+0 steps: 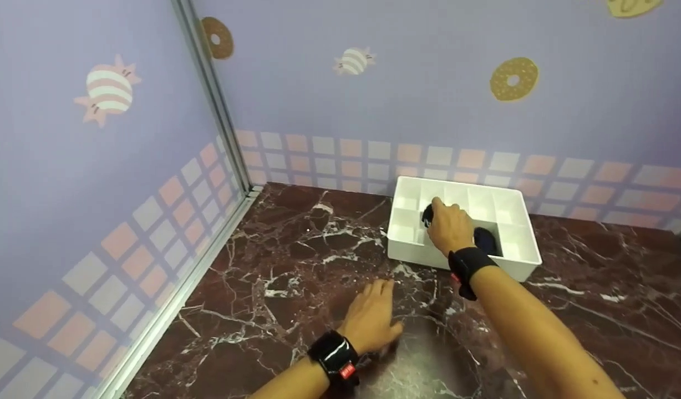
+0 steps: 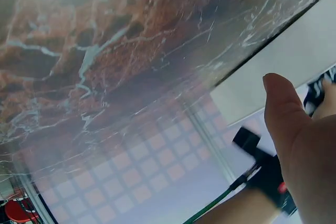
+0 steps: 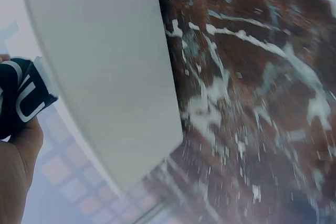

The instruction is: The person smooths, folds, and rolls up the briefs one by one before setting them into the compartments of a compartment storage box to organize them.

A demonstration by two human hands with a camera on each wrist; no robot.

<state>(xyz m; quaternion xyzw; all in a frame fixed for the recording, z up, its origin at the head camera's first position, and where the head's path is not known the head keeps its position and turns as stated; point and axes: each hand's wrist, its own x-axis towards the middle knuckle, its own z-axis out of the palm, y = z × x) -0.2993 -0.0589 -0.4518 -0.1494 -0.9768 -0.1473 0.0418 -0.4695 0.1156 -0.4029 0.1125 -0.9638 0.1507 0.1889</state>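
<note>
My right hand (image 1: 451,226) reaches over the white divided box (image 1: 415,251) and grips a folded black cloth bundle with white lettering (image 3: 30,97). Only a small dark edge of that bundle shows past the fingers in the head view; the right wrist view has it just above the box's rim. Another dark cloth bundle (image 1: 486,241) lies in a front compartment, right of the hand. Nearer to me, my left hand (image 1: 369,318) is over the marbled table in front of the box, holding nothing, its fingers extended and thumb spread.
The box has two rows of small compartments, with walls between them. Behind it stands a purple patterned wall (image 1: 329,100). Another panel (image 1: 96,183) runs along the left side, with a metal rail (image 1: 179,299) at its foot. Dark red marbled tabletop (image 1: 246,310) surrounds the box.
</note>
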